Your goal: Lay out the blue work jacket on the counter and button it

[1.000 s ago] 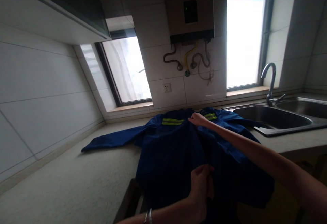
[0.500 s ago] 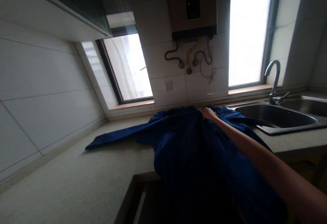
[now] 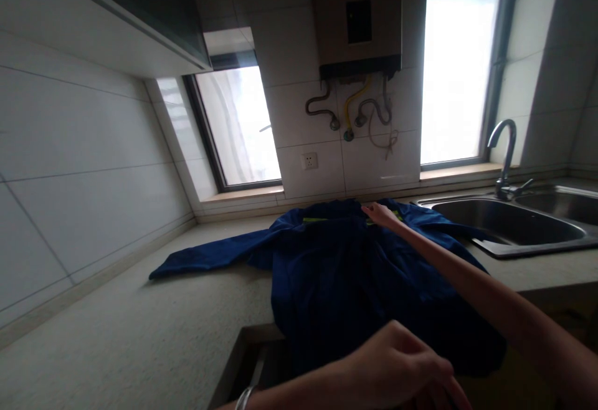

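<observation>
A dark blue long-sleeved jacket (image 3: pixel 327 260) with yellow-green strips lies spread across the counter. Its collar end is by the wall, one sleeve stretches left, and the lower part hangs over the front edge. My right hand (image 3: pixel 380 215) reaches far forward and pinches the cloth near the collar, beside a yellow-green strip. Low in the view, my left hand (image 3: pixel 397 360) is in front of the jacket's lower part, with a silver bangle (image 3: pixel 244 397) at the wrist. Its fingers are bent together and point down to the right; whatever they hold is in shadow and cut off.
A steel double sink (image 3: pixel 509 220) with a tap (image 3: pixel 502 154) stands right of the jacket. The counter (image 3: pixel 154 329) has a cut-out with a raised rim (image 3: pixel 233 351) at its front. A water heater (image 3: pixel 359 17) hangs on the wall, and a cabinet (image 3: pixel 116 17) overhangs the left.
My left hand has come into view at the bottom. The jacket's lower part looks more spread, and more of the yellow-green strip shows. My right hand stays near the collar.
</observation>
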The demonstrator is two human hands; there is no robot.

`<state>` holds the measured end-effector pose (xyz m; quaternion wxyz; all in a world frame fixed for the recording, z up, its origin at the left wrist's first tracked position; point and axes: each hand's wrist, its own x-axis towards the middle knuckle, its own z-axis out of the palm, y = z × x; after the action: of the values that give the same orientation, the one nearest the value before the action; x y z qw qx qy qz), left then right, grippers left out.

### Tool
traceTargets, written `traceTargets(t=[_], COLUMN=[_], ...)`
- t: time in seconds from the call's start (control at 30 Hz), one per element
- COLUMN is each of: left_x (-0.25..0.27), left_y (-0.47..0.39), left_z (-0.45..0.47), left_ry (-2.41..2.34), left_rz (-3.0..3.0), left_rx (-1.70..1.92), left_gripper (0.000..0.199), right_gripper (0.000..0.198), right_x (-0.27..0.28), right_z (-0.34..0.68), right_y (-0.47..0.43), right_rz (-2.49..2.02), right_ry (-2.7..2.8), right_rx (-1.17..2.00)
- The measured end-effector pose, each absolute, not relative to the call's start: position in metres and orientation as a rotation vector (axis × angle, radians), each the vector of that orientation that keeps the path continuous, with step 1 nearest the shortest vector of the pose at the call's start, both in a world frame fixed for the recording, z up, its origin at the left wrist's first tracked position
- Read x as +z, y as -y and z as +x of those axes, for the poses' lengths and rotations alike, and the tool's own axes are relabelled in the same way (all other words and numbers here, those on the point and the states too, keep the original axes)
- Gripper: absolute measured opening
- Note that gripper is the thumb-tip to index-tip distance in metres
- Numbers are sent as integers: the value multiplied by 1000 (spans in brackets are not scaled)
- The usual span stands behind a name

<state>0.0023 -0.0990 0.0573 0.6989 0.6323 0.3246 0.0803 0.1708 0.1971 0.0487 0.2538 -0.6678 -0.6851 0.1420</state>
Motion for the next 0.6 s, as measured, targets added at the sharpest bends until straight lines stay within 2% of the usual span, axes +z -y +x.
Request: traceTargets(t=[0.1, 0.3, 0.37, 0.53, 0.6], left_x=[87, 110, 112, 130, 142], left_y=[88, 69, 63, 45, 39], left_z=[-8, -26, -31, -49, -62], left_ry=[-664, -673, -655, -657, -699], left_rz=[1396, 1365, 1368, 1419, 1481], left_rx=[244, 386, 426, 586, 690], left_gripper=[42, 41, 40, 42, 44], right_gripper=[56, 64, 61, 17, 12], right_x=[43, 34, 33, 42, 59], right_z=[164, 131, 125, 119, 121], right_y=[-222, -256, -261, -257, -251], right_rz=[-1851, -1890, -1891, -1812, -1753], right_ry=[1769, 1723, 1743, 1856, 1887], right_rx=[357, 390, 378, 327, 268])
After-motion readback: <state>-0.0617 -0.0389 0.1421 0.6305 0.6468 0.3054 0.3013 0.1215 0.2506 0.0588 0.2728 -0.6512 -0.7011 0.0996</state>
